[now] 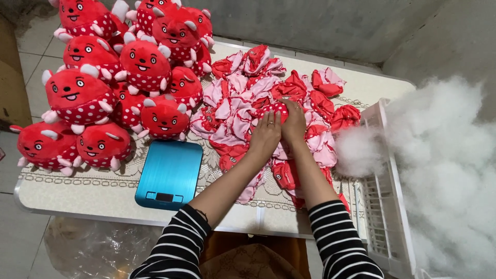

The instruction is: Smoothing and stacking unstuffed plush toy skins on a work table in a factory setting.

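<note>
Red toy skin under both hands

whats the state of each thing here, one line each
left hand: fingers pressed on an unstuffed skin
right hand: same, beside it
plush skins: flat, unstuffed, heaped
stuffed toys: filled, piled
blue scale: nothing on it, display dark
white basket: spilling loose stuffing

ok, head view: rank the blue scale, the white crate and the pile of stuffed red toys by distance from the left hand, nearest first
From the left hand, pressed on the unstuffed skins:
1. Blue scale: to its left, near the table's front edge.
2. White crate: off to the right, beyond the right hand, at the table's end.
3. Stuffed red toys: far-left pile; its nearest toy rivals the crate, too close to call.
</note>
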